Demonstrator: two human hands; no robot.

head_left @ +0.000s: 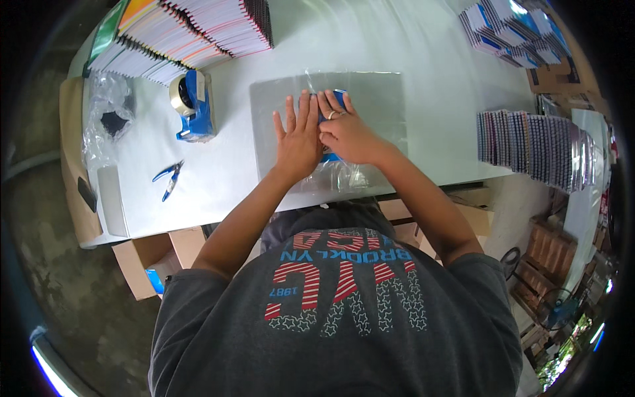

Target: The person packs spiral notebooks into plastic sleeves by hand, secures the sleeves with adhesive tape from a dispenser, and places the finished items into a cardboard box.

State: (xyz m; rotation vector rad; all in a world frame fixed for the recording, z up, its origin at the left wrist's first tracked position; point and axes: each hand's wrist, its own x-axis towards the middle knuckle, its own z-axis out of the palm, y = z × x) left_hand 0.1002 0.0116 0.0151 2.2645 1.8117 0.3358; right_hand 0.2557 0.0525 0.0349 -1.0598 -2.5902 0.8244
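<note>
Side by side, both my hands press down on a small blue-covered item [331, 158], mostly hidden under them. Clear plastic film [347, 180] shows around it, wrinkled along the near side. My left hand [299, 137] lies flat with its fingers spread. My right hand [350, 137], with a ring on one finger, rests over the item's right part, fingers stretched forward and thumb bent inward. Beneath lies a grey rectangular mat [271, 155] on the white table [225, 178].
Left of the mat stand a blue tape dispenser [197, 109] and blue-handled nippers [170, 177]. Spiral-bound notebooks [192, 33] are stacked at the far left. More notebooks [529, 145] line the right edge, with blue-covered stacks [512, 33] behind. Crumpled plastic [106, 126] lies at the left edge.
</note>
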